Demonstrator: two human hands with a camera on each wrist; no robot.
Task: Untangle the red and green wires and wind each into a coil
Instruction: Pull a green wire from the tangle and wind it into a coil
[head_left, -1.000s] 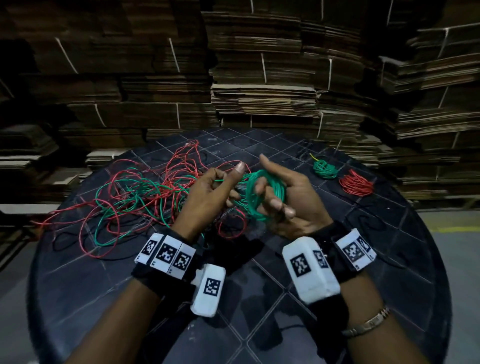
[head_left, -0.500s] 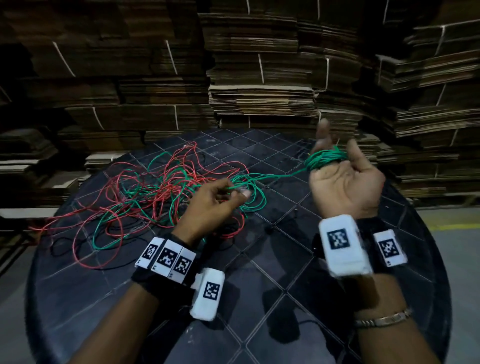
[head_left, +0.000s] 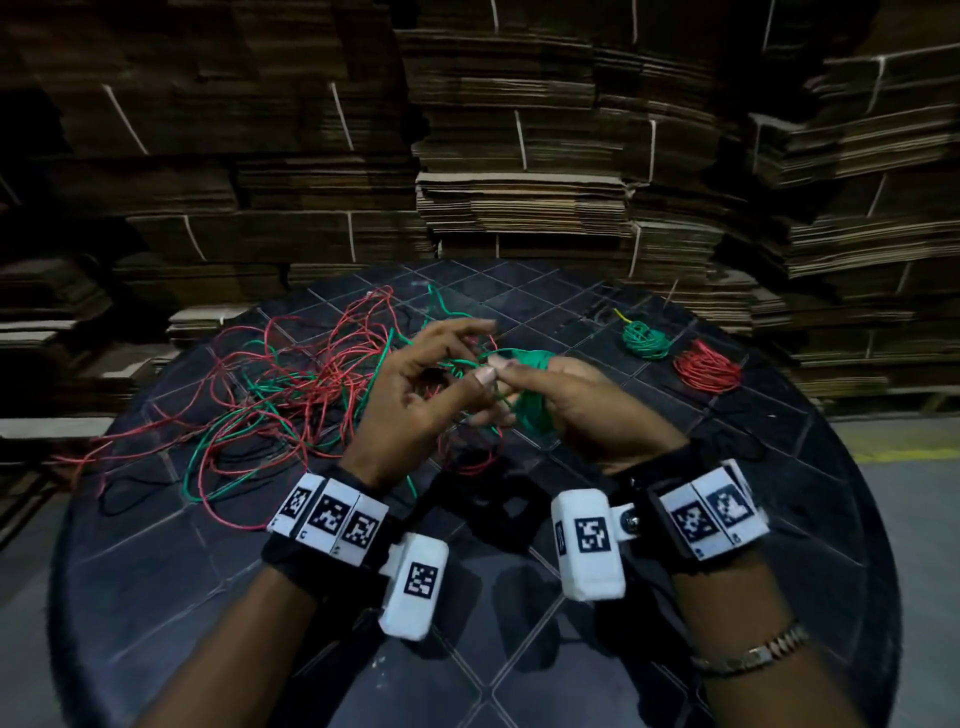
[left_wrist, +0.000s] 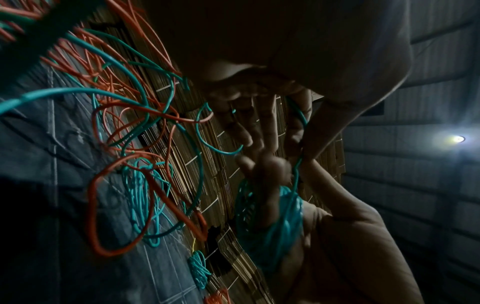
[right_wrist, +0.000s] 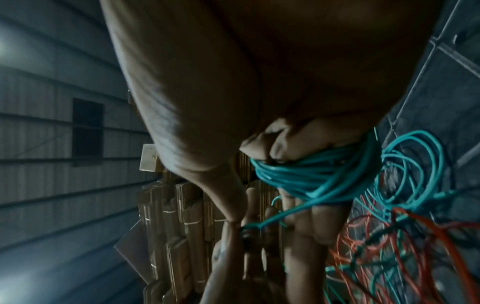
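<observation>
A thick bundle of green insulated wire (head_left: 535, 395) is seen wound around the curled fingers of the right hand (head_left: 582, 410), raised above a dark round table with a diamond-grid top (head_left: 675, 597). A single strand running off that bundle is pinched between the thumb and forefinger of the left hand (head_left: 415, 400), whose remaining fingers (head_left: 462, 328) are spread and raised; the two hands are held thumb to thumb over the middle of the table. To the left of the hands, a loose tangle of thin red wire (head_left: 311, 374) and green wire (head_left: 244, 431) is spread across the tabletop, the two colours crossing each other throughout. At the far right of the table, a small finished coil of green wire with a yellow tail (head_left: 644, 340) is laid just beside a small finished coil of red wire (head_left: 707, 368). White tagged camera blocks (head_left: 589, 545) are strapped to both wrists, and a metal link bracelet (head_left: 753, 652) is worn on the right forearm. Strapped bales of flattened brown cardboard (head_left: 519, 208) are stacked behind the table
</observation>
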